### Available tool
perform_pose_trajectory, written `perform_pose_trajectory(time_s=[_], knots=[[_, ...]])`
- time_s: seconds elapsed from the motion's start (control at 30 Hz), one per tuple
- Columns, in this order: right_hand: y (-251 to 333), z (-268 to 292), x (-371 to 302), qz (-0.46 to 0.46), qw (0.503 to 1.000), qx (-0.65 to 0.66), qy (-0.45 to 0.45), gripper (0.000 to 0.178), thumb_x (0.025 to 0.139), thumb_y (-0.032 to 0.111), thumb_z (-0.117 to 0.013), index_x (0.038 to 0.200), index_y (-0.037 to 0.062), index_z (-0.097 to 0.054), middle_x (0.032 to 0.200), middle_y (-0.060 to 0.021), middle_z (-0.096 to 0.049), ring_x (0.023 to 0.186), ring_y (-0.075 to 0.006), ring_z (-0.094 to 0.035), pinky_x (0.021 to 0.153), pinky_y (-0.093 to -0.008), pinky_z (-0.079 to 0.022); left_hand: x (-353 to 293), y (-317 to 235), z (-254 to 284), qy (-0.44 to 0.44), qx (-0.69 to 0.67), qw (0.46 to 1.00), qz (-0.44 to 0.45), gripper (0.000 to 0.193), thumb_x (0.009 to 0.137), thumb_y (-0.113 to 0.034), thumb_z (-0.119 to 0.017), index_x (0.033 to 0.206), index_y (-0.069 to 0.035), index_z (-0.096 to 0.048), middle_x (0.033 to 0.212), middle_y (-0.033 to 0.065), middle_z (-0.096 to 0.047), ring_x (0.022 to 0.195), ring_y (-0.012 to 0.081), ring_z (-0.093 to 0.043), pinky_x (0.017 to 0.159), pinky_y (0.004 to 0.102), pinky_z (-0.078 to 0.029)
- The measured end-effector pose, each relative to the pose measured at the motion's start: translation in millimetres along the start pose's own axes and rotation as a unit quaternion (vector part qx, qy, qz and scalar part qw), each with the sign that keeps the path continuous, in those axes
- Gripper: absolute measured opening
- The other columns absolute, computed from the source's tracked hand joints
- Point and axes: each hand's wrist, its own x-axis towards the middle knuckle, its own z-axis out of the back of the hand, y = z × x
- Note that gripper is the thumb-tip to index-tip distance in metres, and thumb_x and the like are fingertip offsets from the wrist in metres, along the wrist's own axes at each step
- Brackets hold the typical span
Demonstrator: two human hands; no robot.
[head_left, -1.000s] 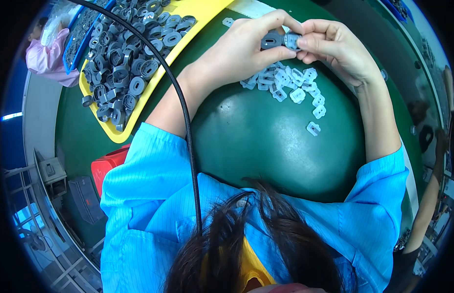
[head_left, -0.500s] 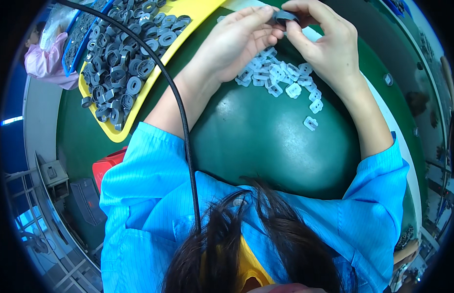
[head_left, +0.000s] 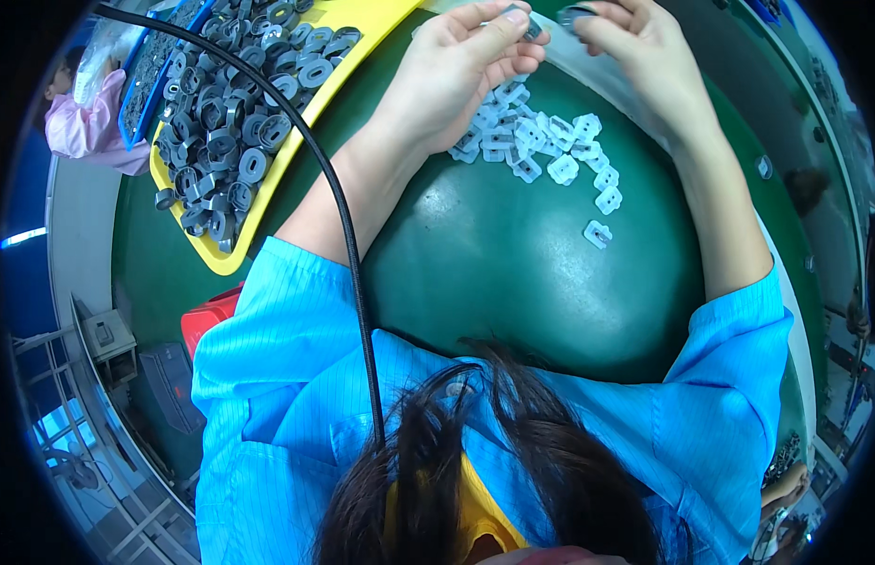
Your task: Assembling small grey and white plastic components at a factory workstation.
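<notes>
Near the top edge, my left hand [head_left: 461,66] pinches a small dark grey piece [head_left: 532,26] between thumb and fingers; its exact shape is mostly covered. Just to the right of it, my right hand [head_left: 649,61] grips a dark grey round plastic cap [head_left: 573,15], partly hidden by the fingers. A gap separates the two hands. Below them, a loose cluster of translucent white plastic pieces [head_left: 527,137] lies on the green table [head_left: 513,264], with one piece [head_left: 598,234] apart from the rest.
To the left, a yellow tray [head_left: 232,254] holds many dark grey round caps [head_left: 221,132]. Behind it stands a blue tray [head_left: 139,108] of small dark parts. A black cable [head_left: 348,221] hangs across my left forearm. A red container [head_left: 210,315] sits left; a person in pink [head_left: 94,122] is beyond.
My hands, together at the round cap before, have parted. The right hand has shifted right with the cap, while the small dark piece now shows in my left hand.
</notes>
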Motion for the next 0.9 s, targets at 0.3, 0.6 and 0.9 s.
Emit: perform_pose_trajectory(time_s=[0.3,0.6,0.9], knots=[[4.6,29.5,1.3,0.079,0.911,-0.405,-0.011,0.018,0.083,0.02,-0.073,0.09,0.0049,-0.067,0.074,0.002,-0.061,0.067,-0.0044,-0.054,0.061,-0.0225,-0.043,-6.6,-19.2,-3.8,-0.021,0.147,0.989,0.008,0.038,0.089,-0.003,-0.065,0.125,-0.004,-0.053,0.103,0.0054,-0.062,0.091,0.013,-0.06,0.079,0.0247,-0.049],[20.9,10.7,-17.9,-0.041,0.93,-0.237,0.276,0.026,0.074,0.024,-0.079,0.071,0.0002,-0.069,0.065,-0.0056,-0.065,0.061,-0.0109,-0.06,0.058,-0.0278,-0.047,-8.7,-16.7,-3.6,0.03,0.465,0.879,-0.097,0.037,0.083,-0.001,-0.071,0.117,0.001,-0.056,0.101,0.008,-0.065,0.088,0.0103,-0.063,0.078,0.0256,-0.052],[18.8,-14.1,-20.9,0.058,0.981,-0.154,0.104,0.016,0.085,0.018,-0.074,0.09,0.0024,-0.073,0.073,0.0015,-0.065,0.067,-0.0036,-0.056,0.059,-0.0194,-0.042,-12.0,-10.3,-20.7,-0.032,0.506,0.849,-0.151,0.029,0.081,-0.003,-0.069,0.106,0.0,-0.054,0.098,0.0134,-0.063,0.086,0.0154,-0.063,0.073,0.0285,-0.052]])
